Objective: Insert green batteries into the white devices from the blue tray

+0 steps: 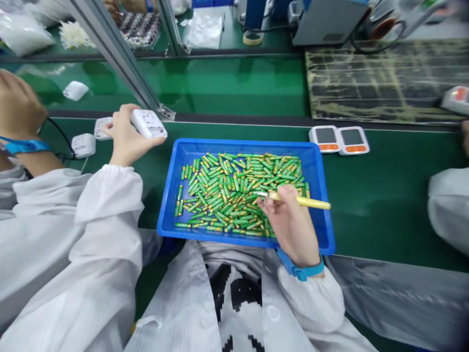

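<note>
My left hand [126, 134] grips a small white square device [149, 123] by its edges, left of the blue tray and above the green bench. Its upturned face shows small dark marks too fine to read. Over the right part of the blue tray [242, 143] is my right hand [289, 220], closed round a yellow-handled craft knife [311, 202] with its pale tip pointing left. Below that hand, many green-and-gold batteries [220, 190] lie loose in the tray. Another white device [102, 128] is partly behind my left fingers.
Two white devices with grey screens [340, 140] stand right of the tray. A metal post [117, 54] slants down near my left hand. A co-worker's hand [20, 105] is at far left beside a white device [83, 145] and black cable. Another person's sleeve [449, 208] shows at right.
</note>
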`<state>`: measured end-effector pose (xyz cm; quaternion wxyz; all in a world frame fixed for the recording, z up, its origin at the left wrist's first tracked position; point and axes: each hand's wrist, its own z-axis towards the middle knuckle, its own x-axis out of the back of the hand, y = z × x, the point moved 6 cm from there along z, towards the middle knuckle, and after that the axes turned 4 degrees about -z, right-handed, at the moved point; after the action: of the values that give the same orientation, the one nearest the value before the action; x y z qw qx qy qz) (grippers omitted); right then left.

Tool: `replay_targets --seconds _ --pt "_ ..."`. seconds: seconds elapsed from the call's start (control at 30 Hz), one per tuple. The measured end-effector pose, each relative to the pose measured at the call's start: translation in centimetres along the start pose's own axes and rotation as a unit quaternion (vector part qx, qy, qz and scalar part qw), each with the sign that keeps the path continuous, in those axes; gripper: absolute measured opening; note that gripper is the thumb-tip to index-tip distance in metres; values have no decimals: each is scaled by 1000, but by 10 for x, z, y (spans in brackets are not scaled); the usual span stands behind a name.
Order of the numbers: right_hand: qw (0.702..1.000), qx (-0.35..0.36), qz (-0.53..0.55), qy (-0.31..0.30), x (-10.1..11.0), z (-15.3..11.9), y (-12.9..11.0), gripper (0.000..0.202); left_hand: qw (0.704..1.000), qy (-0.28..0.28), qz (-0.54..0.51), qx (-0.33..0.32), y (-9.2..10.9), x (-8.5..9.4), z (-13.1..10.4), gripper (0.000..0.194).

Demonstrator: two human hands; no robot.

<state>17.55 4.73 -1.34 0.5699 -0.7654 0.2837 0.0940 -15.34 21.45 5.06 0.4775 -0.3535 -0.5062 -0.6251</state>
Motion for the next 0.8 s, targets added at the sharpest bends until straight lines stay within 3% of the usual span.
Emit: replay_targets --seconds 0.07,0.1,0.17,0.23,0.3,0.4,0.5,0.57,0.67,0.73,0.8 --pt "987 118 -105 19 15 8 -32 21 998 -36 -21 42 -27 -22 20 92" --pt "967 184 -170 38 24 13 -51 23 997 -54 -19 59 -38 -30 26 98" --pt "897 305 -311 83 41 30 -91 28 995 -80 -12 58 -50 -38 34 107" --pt "808 375 -442 105 53 58 -122 29 996 -89 -1 17 -55 -35 39 116" --pt "707 352 -606 96 60 100 -138 27 995 -95 12 -11 -61 -30 45 120" --pt "568 235 -783 97 75 162 -140 30 992 -120 27 -4 -74 -30 53 115" --pt "481 160 -858 83 82 202 -130 40 992 -120 32 31 -83 -30 55 115" --pt "460 148 -871 83 83 215 -124 43 994 -99 41 17 -72 -23 50 116" --pt "471 145 -865 97 84 223 -121 40 994 -84 47 -46 -29 -6 27 105" --pt "512 156 -838 106 82 224 -124 39 993 -66 23 -90 12 8 2 86" --pt "579 206 -780 118 75 218 -131 39 988 -29 -3 -151 58 20 -30 66"
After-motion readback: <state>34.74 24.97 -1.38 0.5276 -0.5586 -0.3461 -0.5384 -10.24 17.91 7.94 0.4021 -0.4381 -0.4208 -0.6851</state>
